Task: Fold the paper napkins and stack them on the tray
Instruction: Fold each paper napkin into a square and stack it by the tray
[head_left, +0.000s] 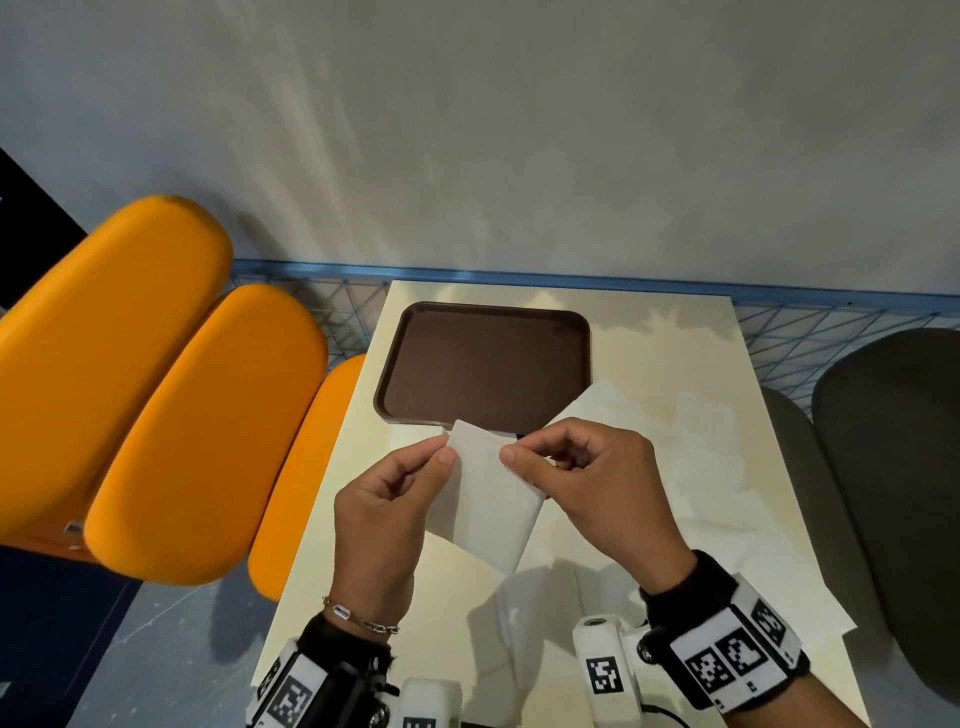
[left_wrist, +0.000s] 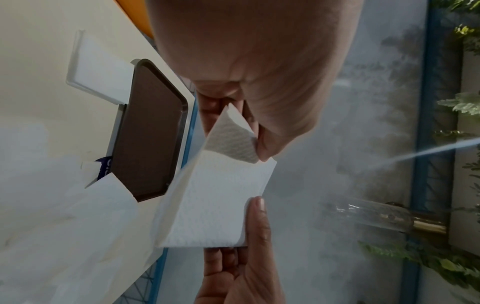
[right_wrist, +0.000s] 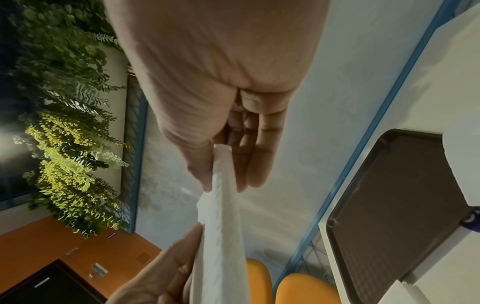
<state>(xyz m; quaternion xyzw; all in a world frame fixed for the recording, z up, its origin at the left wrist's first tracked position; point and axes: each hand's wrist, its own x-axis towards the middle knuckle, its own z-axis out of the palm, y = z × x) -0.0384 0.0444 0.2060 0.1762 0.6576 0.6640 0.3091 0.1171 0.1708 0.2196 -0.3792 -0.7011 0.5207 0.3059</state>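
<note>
Napkin: folded, held above table's near edge.
Left hand: pinches its top-left corner.
Right hand: pinches top-right corner.
Tray: table's far-left corner.

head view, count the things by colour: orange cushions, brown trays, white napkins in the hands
orange cushions: 3
brown tray: 1
white napkin pinched by left hand and right hand: 1
total: 5

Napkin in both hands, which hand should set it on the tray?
Probably the left hand: it pinches the napkin directly below the tray, whereas the right hand sits off its corner, above the loose napkins.
</note>
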